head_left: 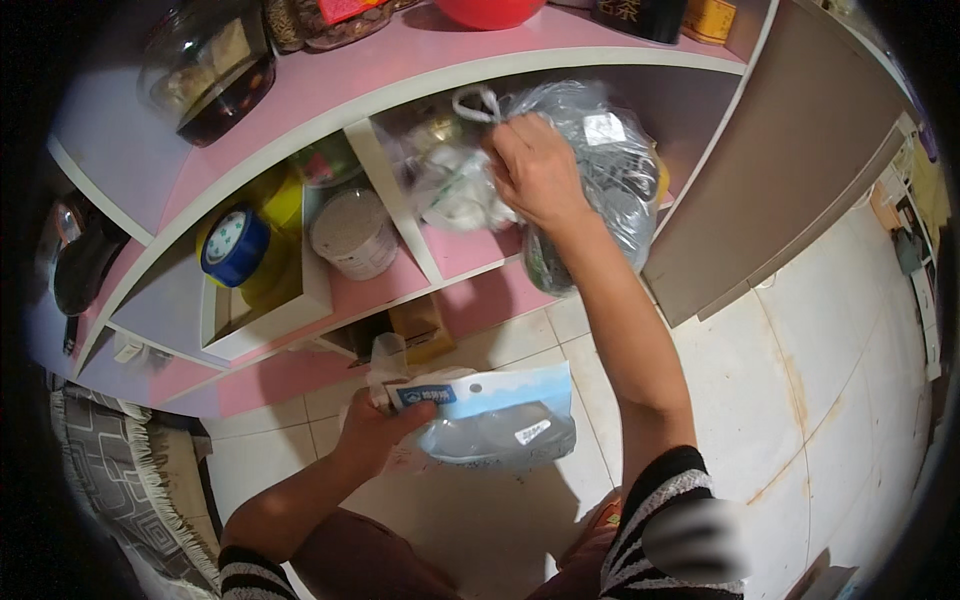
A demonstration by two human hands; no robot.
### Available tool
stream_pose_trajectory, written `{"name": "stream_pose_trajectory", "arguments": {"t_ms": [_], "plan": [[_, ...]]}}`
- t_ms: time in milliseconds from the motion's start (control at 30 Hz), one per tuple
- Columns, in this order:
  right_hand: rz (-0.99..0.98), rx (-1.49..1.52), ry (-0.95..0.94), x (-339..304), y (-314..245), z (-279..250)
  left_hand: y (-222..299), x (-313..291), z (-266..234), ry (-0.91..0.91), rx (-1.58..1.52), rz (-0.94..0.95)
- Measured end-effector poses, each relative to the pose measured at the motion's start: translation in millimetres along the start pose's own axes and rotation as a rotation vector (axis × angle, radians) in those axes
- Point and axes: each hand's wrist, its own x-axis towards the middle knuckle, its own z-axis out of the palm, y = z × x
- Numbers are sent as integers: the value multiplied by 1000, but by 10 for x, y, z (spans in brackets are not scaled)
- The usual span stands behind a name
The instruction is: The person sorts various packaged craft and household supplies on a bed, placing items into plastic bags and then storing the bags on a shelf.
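My left hand (375,432) grips a flat clear package (505,425) by its left end, thumb on top. The package has a blue and white header with a hang hole, and greyish rounded things show through it. Some loose clear plastic (388,360) sticks up beside that hand. On the shelf, my right hand (540,172) is closed on gathered plastic at the bags. To the left of its fingers is a clear plastic bag (462,195) with white contents; a white loop (476,104) stands above. A larger greyish see-through bag (610,180) bulges to the right, partly behind my wrist.
The curved pink and white shelf unit (440,75) has an upper ledge with jars (215,80) and a red bowl (490,10). Left of the bags are a white tub (353,235) and a blue tape roll (235,247). A brown panel (790,150) stands right, above white floor tiles (740,400).
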Motion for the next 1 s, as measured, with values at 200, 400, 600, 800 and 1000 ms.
{"name": "stream_pose_trajectory", "arguments": {"t_ms": [200, 400, 600, 800, 1000], "plan": [[-52, 105, 235, 271, 18, 137, 134, 460, 295, -228, -19, 161], [165, 144, -337, 45, 168, -44, 253, 1036, 529, -214, -43, 272], [190, 363, -421, 45, 209, -403, 224, 1516, 725, -97, -171, 379], [-15, -303, -86, -219, 108, -832, 137, 1710, 621, -36, -124, 340], [359, -5, -128, -459, 311, -523, 141, 1652, 545, -91, -192, 344]]}}
